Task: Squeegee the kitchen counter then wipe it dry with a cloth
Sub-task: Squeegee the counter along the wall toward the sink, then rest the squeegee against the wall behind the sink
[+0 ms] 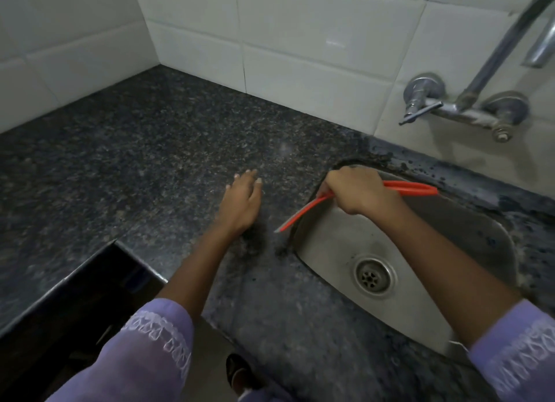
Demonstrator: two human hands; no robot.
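My right hand [357, 191] grips a red squeegee [303, 213] at the left rim of the steel sink [330, 239]. Its blade runs down-left along the rim, and its red handle sticks out to the right over the basin. My left hand [241, 201] lies flat on the dark speckled granite counter [144, 161], fingers spread, holding nothing, just left of the squeegee blade. No cloth is in view.
A wall-mounted chrome tap [468, 107] stands above the sink at the right. White tiled walls [300, 41] meet in a corner behind the counter. The counter has a cut-out edge [132, 257] at the lower left. The sink drain [374, 277] sits mid-basin.
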